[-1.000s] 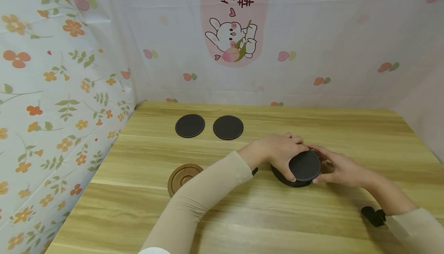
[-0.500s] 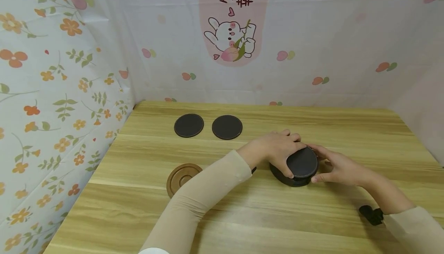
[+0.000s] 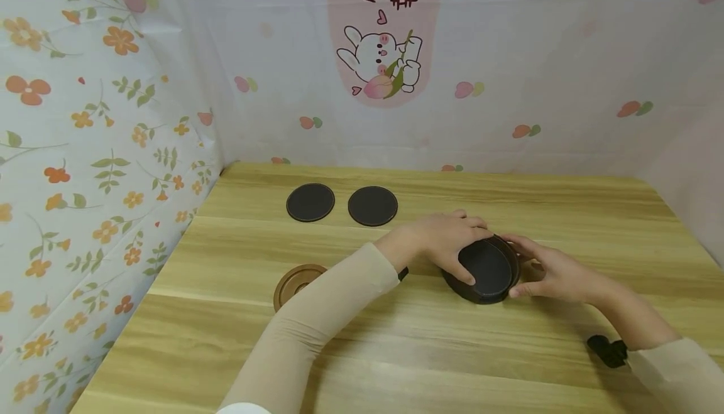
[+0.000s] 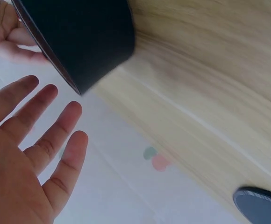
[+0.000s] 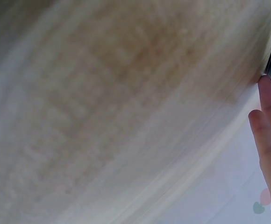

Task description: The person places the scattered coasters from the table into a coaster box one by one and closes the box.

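A round black coaster holder (image 3: 477,296) stands on the right half of the table, with a black stitched coaster (image 3: 489,266) lying inside it. My left hand (image 3: 441,244) is over the holder's left side, thumb near the front rim and fingers toward the far rim. In the left wrist view the spread, nearly straight fingers (image 4: 63,158) hold nothing and stand beside the holder's rim. My right hand (image 3: 557,279) holds the holder's right side, thumb in front and fingers behind. Two of its fingers (image 5: 268,116) show at the dark wall in the right wrist view.
Two black round coasters (image 3: 310,202) (image 3: 372,205) lie flat at the back of the table. A brown wooden disc with ring grooves (image 3: 294,282) lies at left, partly behind my left forearm. A printed cloth (image 3: 271,87) hangs along the back and left edges.
The coaster under my left hand has sunk from the holder's top to inside it. The left hand has let go and drawn slightly left; the right hand has stayed on the holder.
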The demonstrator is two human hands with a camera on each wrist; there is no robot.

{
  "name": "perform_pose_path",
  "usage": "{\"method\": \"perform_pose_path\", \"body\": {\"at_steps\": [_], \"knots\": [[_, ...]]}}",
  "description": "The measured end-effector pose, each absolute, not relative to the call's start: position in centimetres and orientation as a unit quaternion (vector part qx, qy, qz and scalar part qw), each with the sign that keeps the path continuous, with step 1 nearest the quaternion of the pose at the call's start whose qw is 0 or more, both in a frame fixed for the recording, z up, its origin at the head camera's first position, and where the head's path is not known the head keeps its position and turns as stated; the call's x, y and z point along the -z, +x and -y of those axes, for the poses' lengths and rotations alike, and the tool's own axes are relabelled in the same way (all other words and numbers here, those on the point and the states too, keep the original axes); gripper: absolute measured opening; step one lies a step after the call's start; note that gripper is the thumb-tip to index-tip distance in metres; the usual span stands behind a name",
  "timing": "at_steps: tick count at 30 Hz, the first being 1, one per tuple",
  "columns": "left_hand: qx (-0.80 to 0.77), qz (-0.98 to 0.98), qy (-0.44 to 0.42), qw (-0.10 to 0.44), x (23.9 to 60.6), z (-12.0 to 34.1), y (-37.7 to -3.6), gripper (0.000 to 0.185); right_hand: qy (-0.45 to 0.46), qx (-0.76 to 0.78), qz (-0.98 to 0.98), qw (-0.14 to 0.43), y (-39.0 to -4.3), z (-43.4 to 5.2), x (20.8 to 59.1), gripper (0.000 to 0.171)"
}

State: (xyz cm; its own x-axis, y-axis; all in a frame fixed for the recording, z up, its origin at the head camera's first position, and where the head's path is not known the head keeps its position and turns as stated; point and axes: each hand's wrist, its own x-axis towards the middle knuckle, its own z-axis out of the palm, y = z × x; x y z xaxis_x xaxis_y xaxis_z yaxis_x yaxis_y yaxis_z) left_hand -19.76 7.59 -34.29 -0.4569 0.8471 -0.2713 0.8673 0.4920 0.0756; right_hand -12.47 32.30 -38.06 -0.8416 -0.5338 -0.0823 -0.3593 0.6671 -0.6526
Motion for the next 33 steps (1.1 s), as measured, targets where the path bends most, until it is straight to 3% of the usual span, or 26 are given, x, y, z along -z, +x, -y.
{"method": "perform_pose_path", "body": {"at_steps": [7, 15, 25, 33], "knots": [[-0.006, -0.854, 0.500, 0.145, 34.0, -4.6, -21.1, 0.082, -0.244, 0.321, -0.906, 0.127, -12.5, -32.3, 38.1, 0.095], [-0.032, -0.886, 0.438, 0.150, 34.8, -0.1, -23.2, 0.075, -0.252, 0.326, -0.904, 0.115, -12.5, -32.6, 38.4, 0.095], [-0.012, -0.904, 0.406, 0.130, 33.9, 4.1, -26.0, 0.073, -0.255, 0.319, -0.906, 0.108, -12.5, -32.5, 38.3, 0.095], [-0.007, -0.915, 0.376, 0.147, 34.6, 5.8, -27.6, 0.078, -0.251, 0.324, -0.905, 0.117, -12.5, -32.5, 38.3, 0.095]]}}
